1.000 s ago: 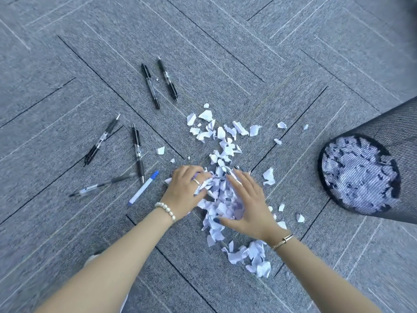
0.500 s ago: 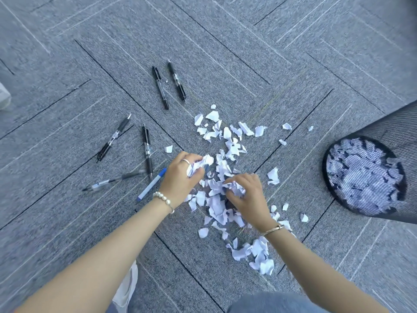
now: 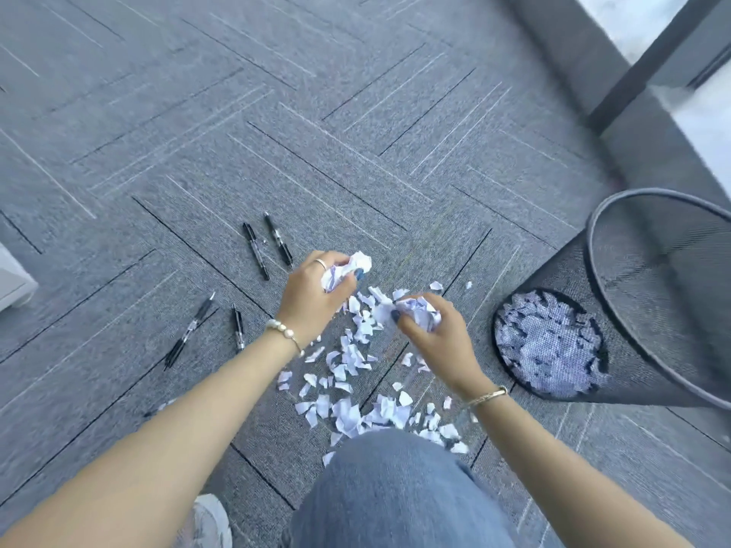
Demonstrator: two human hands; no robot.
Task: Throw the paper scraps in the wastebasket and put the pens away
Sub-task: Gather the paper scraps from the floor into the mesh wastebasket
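Both hands are closed around paper: a crumpled wad of scraps is clenched in the left hand (image 3: 316, 294), with white paper bulging out past the thumb, and a second wad is gripped in the right hand (image 3: 431, 330). Both fists are held above the carpet (image 3: 158, 132), over the loose pile, with the right one the nearer to the wastebasket (image 3: 648, 294).

A black mesh wastebasket is seen at the right edge of the carpeted floor, tilted so that its mouth faces the person. Through the mesh a layer of scraps can be made out at its bottom, so part of the clearing is judged done.

Much is left. A scatter of paper scraps (image 3: 356, 350) lies on the carpet between and below the hands, thickest just beyond the person's knee (image 3: 395, 488). The two handfuls are not yet in the basket.

No pens appear to have been put away. Two black pens (image 3: 269, 247) lie side by side beyond the left hand, and two more pens (image 3: 213, 330) lie to its left, partly hidden by the forearm. No container for pens is in view, so where they belong cannot be told.
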